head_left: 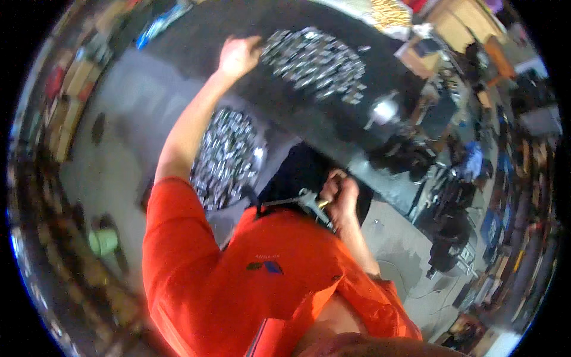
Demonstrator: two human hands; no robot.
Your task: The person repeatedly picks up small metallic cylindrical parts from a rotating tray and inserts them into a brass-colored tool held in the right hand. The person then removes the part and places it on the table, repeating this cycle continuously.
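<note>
Fingers (pixel 336 184) of the right hand (pixel 340 196) are seen curled tightly around a silvery metal tool (pixel 304 200), which is held close to the chest of the orange shirt (pixel 238 279); a thin bright shaft runs out leftward from the fist, and a small yellowish part shows just beneath the fingers. The tool's exact kind cannot be told, as it is blurred. The left hand (pixel 238 56) is stretched far out from the body, its fingers bent and pressed together at the near edge of a dark work surface (pixel 202 53); whether anything is pinched between them cannot be told. Just beside those fingers, on the side away from the arm, a wide spread of small shiny metal pieces (pixel 315 59) is laid out flat on the dark surface. Below the outstretched forearm, between the two hands, a round container (pixel 260 153) is filled to its rim with more small shiny metal pieces of the same look. Beyond the spread, well apart from both hands, a rounded silvery object (pixel 383 111) is set on the same dark surface. A grey floor (pixel 125 125) is seen under the left arm.
</note>
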